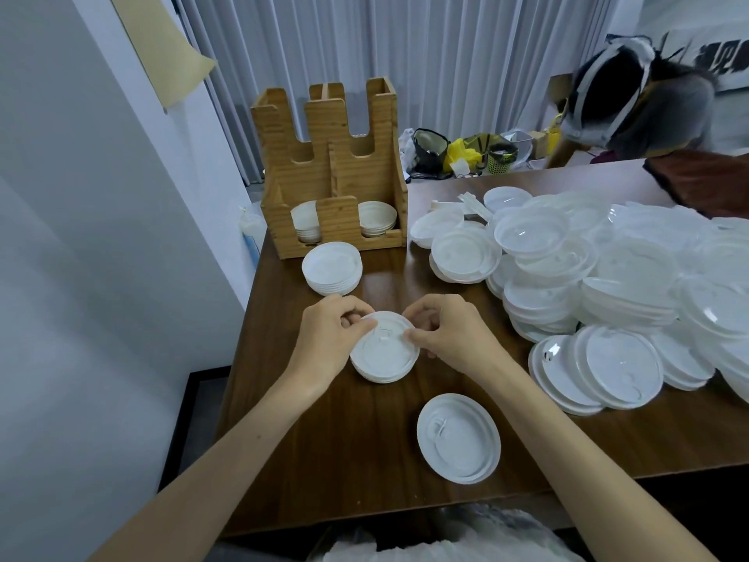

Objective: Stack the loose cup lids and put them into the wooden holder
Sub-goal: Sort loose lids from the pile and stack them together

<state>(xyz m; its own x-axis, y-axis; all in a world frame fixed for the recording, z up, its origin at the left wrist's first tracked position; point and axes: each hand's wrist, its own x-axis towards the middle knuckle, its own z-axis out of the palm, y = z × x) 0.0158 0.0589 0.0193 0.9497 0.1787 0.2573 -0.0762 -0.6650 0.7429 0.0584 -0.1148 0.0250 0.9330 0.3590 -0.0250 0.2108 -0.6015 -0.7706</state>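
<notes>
Both bare forearms come in from the bottom edge and angle toward each other, wrists roughly straight. Left hand is palm down with knuckles up, fingers curled, thumb and fingertips pinching the left rim of a lid stack. Right hand mirrors it, fingers curled and pinching the right rim (thumb tip on the top edge). The hands are close together, not touching each other.

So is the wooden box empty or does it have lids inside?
Not empty. The wooden holder has short white lid stacks sitting in both front slots.
</notes>
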